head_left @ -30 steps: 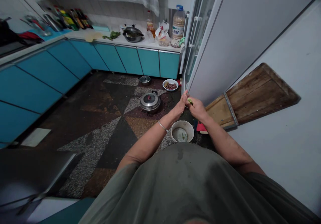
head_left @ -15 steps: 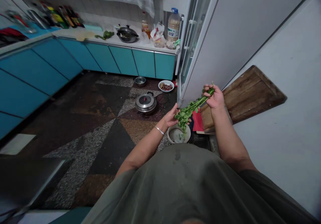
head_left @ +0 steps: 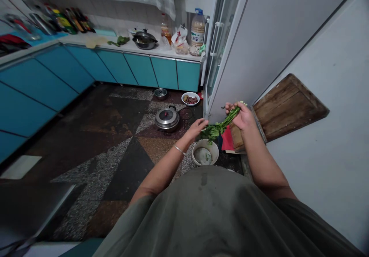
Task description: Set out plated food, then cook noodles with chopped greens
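R hand (head_left: pixel 243 118) pinches greens (head_left: pixel 221 127) by stems (head_left: pixel 233 114) (best hold; leaves (head_left: pixel 212 132) prob. light, soft, bruisable); L hand (head_left: pixel 196 128) near leaves, grip unclear.

I've parted my left hand (head_left: pixel 197 128) and right hand (head_left: pixel 242 118), which were together a second ago; the greens (head_left: pixel 221 127) now show at length, and the left no longer cups them from below.
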### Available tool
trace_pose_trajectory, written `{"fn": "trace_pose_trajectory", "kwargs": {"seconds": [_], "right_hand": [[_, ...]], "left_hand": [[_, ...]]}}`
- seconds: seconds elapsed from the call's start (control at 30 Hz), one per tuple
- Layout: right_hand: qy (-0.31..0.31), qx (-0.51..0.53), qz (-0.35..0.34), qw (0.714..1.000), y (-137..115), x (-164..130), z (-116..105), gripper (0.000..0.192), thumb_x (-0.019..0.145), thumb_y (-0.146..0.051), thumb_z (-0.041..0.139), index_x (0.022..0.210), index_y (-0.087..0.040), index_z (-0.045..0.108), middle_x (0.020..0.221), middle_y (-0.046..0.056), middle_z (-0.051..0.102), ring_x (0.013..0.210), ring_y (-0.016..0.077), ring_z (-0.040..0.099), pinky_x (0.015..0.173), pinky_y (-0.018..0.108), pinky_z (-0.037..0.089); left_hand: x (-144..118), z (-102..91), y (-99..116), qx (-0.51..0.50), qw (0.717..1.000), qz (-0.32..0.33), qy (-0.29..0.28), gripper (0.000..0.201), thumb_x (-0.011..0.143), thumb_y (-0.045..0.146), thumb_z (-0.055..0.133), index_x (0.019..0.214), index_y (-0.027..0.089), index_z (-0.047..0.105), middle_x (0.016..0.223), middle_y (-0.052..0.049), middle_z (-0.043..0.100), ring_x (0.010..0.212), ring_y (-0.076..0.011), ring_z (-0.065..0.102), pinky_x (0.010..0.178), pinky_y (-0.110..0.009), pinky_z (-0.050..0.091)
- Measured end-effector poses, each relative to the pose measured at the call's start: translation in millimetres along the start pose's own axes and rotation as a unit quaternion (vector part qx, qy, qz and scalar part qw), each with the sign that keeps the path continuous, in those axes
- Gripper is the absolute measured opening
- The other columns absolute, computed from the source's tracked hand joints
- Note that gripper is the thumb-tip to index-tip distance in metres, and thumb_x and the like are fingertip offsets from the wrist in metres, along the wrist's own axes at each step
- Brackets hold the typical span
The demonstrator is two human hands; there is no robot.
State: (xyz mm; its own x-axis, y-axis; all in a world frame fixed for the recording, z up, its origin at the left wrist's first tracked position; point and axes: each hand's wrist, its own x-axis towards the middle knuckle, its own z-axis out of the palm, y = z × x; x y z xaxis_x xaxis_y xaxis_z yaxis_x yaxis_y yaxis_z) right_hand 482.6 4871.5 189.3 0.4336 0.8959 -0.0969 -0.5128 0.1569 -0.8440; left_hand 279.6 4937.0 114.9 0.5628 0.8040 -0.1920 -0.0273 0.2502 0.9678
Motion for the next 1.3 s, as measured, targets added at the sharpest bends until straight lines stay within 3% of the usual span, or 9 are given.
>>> {"fn": "trace_pose_trajectory", "kwargs": {"seconds": [0.07, 0.17, 0.27, 0.37, 0.57, 0.77, 0.93, 1.07, 1.3], "right_hand": [[0.010, 0.007, -0.004, 1.000, 16.1, -1.2, 10.8, 0.025, 0.085, -0.034, 0.064, 0.067, -0.021, 0.051, 0.080, 0.003, 0.073, 0.076, 0.0161, 0.069, 0.069, 0.030, 0.059], [0.031, 0.004, -0.018, 0.999, 40.3, -1.3, 24.7, 0.021, 0.082, -0.037, 0.064, 0.070, -0.022, 0.055, 0.078, 0.002, 0.072, 0.081, 0.0169, 0.070, 0.080, 0.032, 0.059], [0.051, -0.017, -0.064, 0.996, 55.6, -1.7, 32.3, 0.014, 0.075, -0.035, 0.065, 0.072, -0.022, 0.059, 0.077, 0.000, 0.071, 0.090, 0.0167, 0.069, 0.087, 0.029, 0.056], [0.049, -0.036, -0.096, 0.994, 60.6, -2.7, 34.5, 0.013, 0.070, -0.033, 0.066, 0.073, -0.023, 0.057, 0.078, -0.002, 0.070, 0.095, 0.0165, 0.067, 0.087, 0.027, 0.055], [0.078, -0.045, -0.106, 0.990, 62.1, -2.3, 29.1, 0.021, 0.068, -0.036, 0.065, 0.084, -0.025, 0.056, 0.078, -0.005, 0.064, 0.095, 0.0148, 0.064, 0.086, 0.025, 0.054], [0.029, -0.043, -0.091, 0.995, 58.9, -5.8, 17.9, 0.032, 0.077, -0.044, 0.061, 0.104, -0.027, 0.062, 0.112, -0.002, 0.068, 0.117, 0.0129, 0.058, 0.104, 0.027, 0.046], [-0.034, 0.001, -0.016, 0.999, 41.6, -0.9, -4.4, 0.044, 0.085, -0.064, 0.052, 0.106, -0.027, 0.063, 0.102, 0.002, 0.071, 0.102, 0.0164, 0.066, 0.090, 0.031, 0.055], [0.007, 0.026, 0.042, 0.999, 33.1, 6.4, -27.0, 0.048, 0.087, -0.069, 0.050, 0.098, -0.024, 0.063, 0.090, 0.003, 0.072, 0.085, 0.0159, 0.070, 0.075, 0.028, 0.058], [-0.091, 0.002, 0.043, 0.995, 33.9, -6.6, -21.7, 0.039, 0.075, -0.053, 0.075, 0.097, -0.021, 0.068, 0.091, 0.001, 0.072, 0.076, 0.0130, 0.067, 0.061, 0.023, 0.054]], "left_hand": [[-4.3, 12.7, 13.9, 0.124, 0.979, 0.134, 0.086, 0.042, 0.077, 0.040, 0.075, 0.112, 0.018, 0.067, 0.116, -0.014, 0.065, 0.119, -0.0290, 0.055, 0.098, -0.037, 0.042], [-12.7, 37.9, 38.0, 0.294, 0.906, 0.296, 0.066, 0.044, 0.080, 0.036, 0.071, 0.121, 0.021, 0.064, 0.128, -0.015, 0.059, 0.126, -0.0322, 0.047, 0.106, -0.042, 0.034], [-12.6, 61.2, 53.0, 0.418, 0.854, 0.303, 0.064, 0.040, 0.084, 0.028, 0.065, 0.121, 0.016, 0.062, 0.124, -0.018, 0.058, 0.119, -0.0335, 0.048, 0.102, -0.045, 0.035], [-1.9, 73.7, 55.8, 0.464, 0.839, 0.271, 0.089, 0.025, 0.087, 0.024, 0.059, 0.109, 0.014, 0.064, 0.115, -0.018, 0.059, 0.111, -0.0325, 0.051, 0.097, -0.044, 0.038], [22.1, 81.7, 43.4, 0.393, 0.881, 0.257, 0.059, 0.009, 0.087, 0.016, 0.053, 0.089, 0.017, 0.061, 0.100, -0.015, 0.059, 0.105, -0.0307, 0.052, 0.098, -0.044, 0.038], [33.0, 88.3, 33.1, 0.250, 0.930, 0.267, 0.020, 0.019, 0.087, 0.023, 0.056, 0.069, 0.022, 0.051, 0.083, -0.010, 0.055, 0.101, -0.0289, 0.051, 0.101, -0.044, 0.036], [46.3, 79.7, 47.9, 0.037, 0.985, 0.156, -0.056, 0.021, 0.084, 0.032, 0.064, 0.071, 0.020, 0.053, 0.077, -0.004, 0.054, 0.086, -0.0204, 0.055, 0.083, -0.033, 0.045], [51.5, 64.6, 65.2, -0.168, 0.977, 0.030, -0.124, 0.030, 0.089, 0.045, 0.057, 0.074, 0.019, 0.053, 0.074, -0.003, 0.052, 0.069, -0.0149, 0.053, 0.067, -0.029, 0.046], [53.9, 65.8, 65.1, -0.241, 0.968, -0.024, -0.070, 0.033, 0.095, 0.049, 0.046, 0.089, 0.020, 0.061, 0.096, -0.010, 0.066, 0.087, -0.0243, 0.066, 0.067, -0.037, 0.054]]}}
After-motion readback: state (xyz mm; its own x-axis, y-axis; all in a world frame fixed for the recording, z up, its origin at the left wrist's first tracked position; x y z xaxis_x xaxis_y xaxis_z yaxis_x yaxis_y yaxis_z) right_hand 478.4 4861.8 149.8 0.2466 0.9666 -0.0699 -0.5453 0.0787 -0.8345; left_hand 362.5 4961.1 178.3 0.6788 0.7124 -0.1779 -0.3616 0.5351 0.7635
